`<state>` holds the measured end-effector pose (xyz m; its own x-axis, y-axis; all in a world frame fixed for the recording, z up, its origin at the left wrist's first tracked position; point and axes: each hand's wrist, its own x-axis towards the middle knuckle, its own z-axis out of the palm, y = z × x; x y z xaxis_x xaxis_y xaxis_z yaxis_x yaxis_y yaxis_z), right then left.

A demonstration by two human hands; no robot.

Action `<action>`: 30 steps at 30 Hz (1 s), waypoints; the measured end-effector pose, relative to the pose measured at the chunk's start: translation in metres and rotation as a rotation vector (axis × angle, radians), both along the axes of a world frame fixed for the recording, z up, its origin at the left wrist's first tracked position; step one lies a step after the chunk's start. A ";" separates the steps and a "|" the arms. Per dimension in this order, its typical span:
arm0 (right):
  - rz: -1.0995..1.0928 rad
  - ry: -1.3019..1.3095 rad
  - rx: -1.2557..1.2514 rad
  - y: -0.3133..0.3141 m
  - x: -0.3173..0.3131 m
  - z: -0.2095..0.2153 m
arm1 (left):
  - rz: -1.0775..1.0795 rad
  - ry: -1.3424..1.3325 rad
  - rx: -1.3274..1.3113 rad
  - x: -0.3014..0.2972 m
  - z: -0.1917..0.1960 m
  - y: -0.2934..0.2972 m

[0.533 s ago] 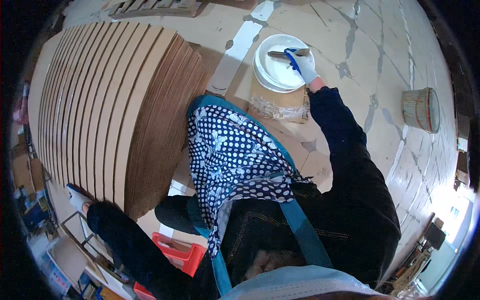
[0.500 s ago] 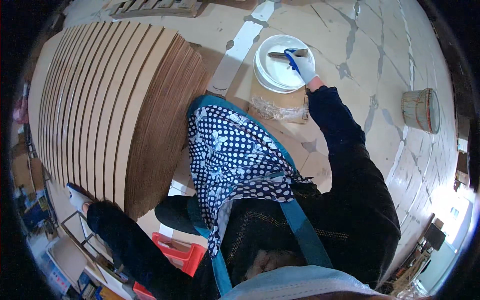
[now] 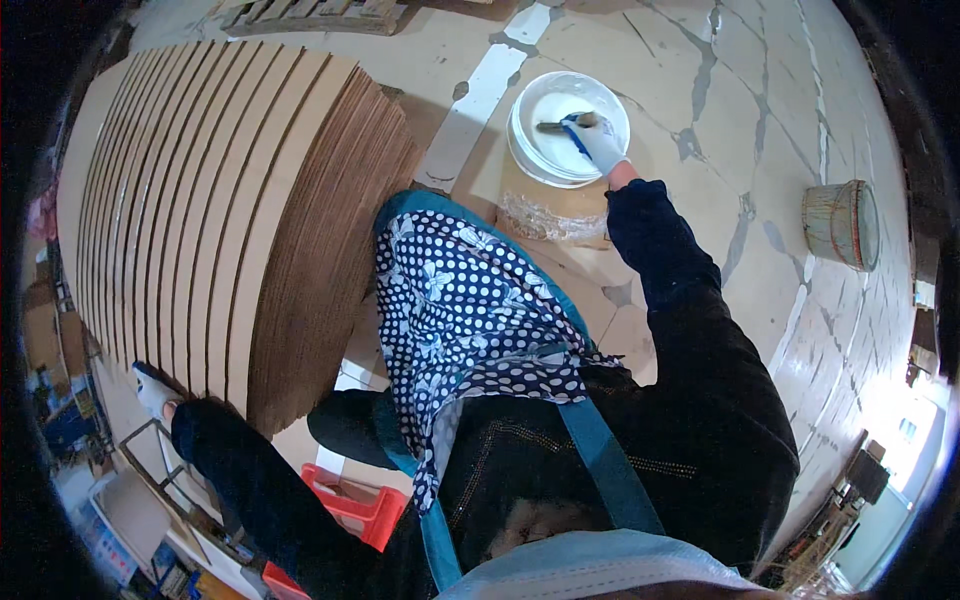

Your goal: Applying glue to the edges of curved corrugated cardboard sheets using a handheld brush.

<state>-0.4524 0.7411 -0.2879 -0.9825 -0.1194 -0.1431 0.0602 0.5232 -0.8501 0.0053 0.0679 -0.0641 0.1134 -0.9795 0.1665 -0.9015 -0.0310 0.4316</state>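
Observation:
My right hand (image 3: pixel 598 146), in a white glove with blue fingertips, reaches over a white bucket (image 3: pixel 517 150). Closed in its fingers is a brush (image 3: pixel 550 127), held over the white liquid (image 3: pixel 567 103) inside; whether its bristles touch the liquid I cannot make out. On the left, a big fanned stack of brown cardboard sheets (image 3: pixel 190 200) shows its edges in stepped strips. My left hand (image 3: pixel 155 392), gloved the same way, is at the near left edge of the stack. Its fingers are too indistinct to read.
Below the bucket is a cardboard box (image 3: pixel 550 195) with clear plastic wrap. A weathered pail (image 3: pixel 838 225) stands at the right. A red plastic stool (image 3: pixel 345 510) and a metal frame (image 3: pixel 170 470) are near my left arm. A wooden pallet (image 3: pixel 315 15) lies at the far left.
My right hand has drawn slightly nearer and lower over the bucket, and the brush has shifted with it. My left hand stays by the stack.

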 end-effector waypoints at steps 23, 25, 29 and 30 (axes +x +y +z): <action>-0.021 0.100 -0.868 0.033 0.054 0.046 | -0.149 -0.098 -0.032 0.011 -0.021 -0.016; 0.020 0.008 -0.493 0.021 0.065 0.042 | -0.359 -0.343 -0.210 0.015 -0.025 -0.019; 0.222 0.352 -0.140 0.007 0.080 0.028 | -0.162 -0.145 -0.333 0.017 -0.032 -0.016; 0.029 0.056 -0.583 0.006 0.081 0.023 | -0.096 -0.009 -0.347 0.014 -0.038 -0.013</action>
<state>-0.3716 0.7467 -0.2650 -0.9819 -0.1895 0.0057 0.0001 -0.0305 -0.9995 0.0195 0.0545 -0.1018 0.0200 -0.8703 0.4920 -0.8972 0.2016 0.3931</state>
